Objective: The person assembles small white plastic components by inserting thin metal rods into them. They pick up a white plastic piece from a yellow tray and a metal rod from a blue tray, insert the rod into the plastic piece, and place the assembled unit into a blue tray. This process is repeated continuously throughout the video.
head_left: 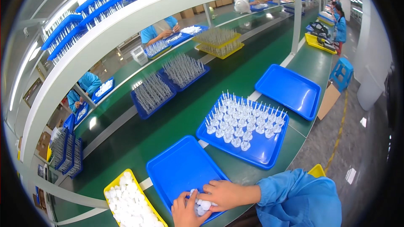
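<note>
My left hand [187, 211] and my right hand [227, 194] meet at the near corner of a blue tray [181, 159]. Between them is a small cluster of white rounded pieces [205, 204], with the fingers of both hands curled around it. Some fingertips are hidden among the pieces. A yellow tray [110, 183] to the left is heaped with similar white pieces [130, 204]. Beyond my right hand, another blue tray [261, 153] carries rows of clear-white parts with upright thin stems [242, 122]; its near right part is bare blue.
A third blue tray [290, 88] lies at the right edge of the green conveyor table [113, 153]. Trays of stemmed parts [183, 69] stand on the far side. A white curved frame [50, 86] arches overhead, bearing stacked trays. Several people in blue work around the line.
</note>
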Demonstrator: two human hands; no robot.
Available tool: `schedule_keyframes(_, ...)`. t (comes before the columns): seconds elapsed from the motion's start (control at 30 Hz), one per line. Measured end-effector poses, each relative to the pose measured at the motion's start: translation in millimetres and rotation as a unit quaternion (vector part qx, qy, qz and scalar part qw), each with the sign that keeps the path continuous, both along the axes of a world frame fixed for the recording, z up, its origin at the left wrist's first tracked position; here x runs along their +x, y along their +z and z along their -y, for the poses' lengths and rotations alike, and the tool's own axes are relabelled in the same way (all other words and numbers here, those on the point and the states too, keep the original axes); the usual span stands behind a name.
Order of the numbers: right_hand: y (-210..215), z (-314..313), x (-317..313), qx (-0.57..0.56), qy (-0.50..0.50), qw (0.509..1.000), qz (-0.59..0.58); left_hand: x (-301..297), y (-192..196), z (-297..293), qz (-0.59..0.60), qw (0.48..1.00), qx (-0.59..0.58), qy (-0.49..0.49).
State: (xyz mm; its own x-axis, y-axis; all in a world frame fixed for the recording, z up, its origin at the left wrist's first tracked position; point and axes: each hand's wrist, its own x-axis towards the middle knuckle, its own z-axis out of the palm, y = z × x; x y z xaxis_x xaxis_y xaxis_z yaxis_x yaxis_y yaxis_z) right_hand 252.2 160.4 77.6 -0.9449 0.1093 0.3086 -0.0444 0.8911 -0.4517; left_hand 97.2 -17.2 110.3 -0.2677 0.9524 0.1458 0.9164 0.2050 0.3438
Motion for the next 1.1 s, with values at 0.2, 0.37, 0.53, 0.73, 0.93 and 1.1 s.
schedule_keyframes(0.2,-1,-2,0,0.005,0.009,0.999,-0.039,0,2,-3,0.009,1.000,0.010,-0.017)
schedule_keyframes(0.37,-4,-3,0,0.002,0.021,0.999,-0.038,-2,0,-3,0.028,0.999,0.021,-0.038)
schedule_keyframes(0.53,-2,-4,0,-0.003,0.032,0.999,-0.030,2,7,-6,0.027,0.999,0.018,-0.031)
schedule_keyframes(0.73,1,-4,0,-0.012,0.035,0.999,-0.022,2,2,-3,0.004,1.000,0.009,-0.014)
schedule_keyframes(0.93,6,-3,1,-0.011,0.030,0.999,-0.020,2,0,-2,0.011,1.000,0.010,-0.005)
schedule_keyframes(1.1,3,-3,1,-0.006,0.028,0.999,-0.030,4,1,-3,0.030,0.999,0.020,-0.005)
